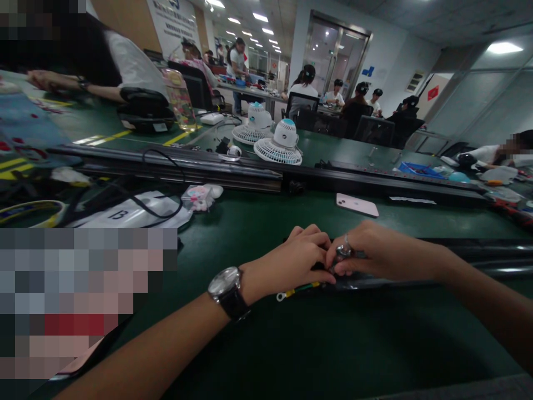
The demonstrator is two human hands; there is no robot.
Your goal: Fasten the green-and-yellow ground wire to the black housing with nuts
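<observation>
Two hands are in close here, my left hand (306, 253) and my right hand (368, 250), meeting over the end of a long black bar (395, 283). My left fingers curl down onto it, thumb tucked in; my right fingers pinch together right beside them. Is there something between the tips? I can't tell, they hide it. There's a glint of metal at the right ones, a ring (344, 250) perhaps with something more.

And here's the wire (306, 288), green and yellow, coming out from under my left thumb and lying on the near side of those fingers. Its ring terminal (281, 297) is already on, that much is done, but the eye sits loose on the green surface (250, 344), fastened to nothing. The other end disappears beneath my fingers, so whether it's joined to the bar, I can't say. I'd judge this as partway: bar laid out, wire end dressed, the spot under my fingertips unfinished. Just beyond my fingers, a pink phone (357, 205) lies untouched.
</observation>
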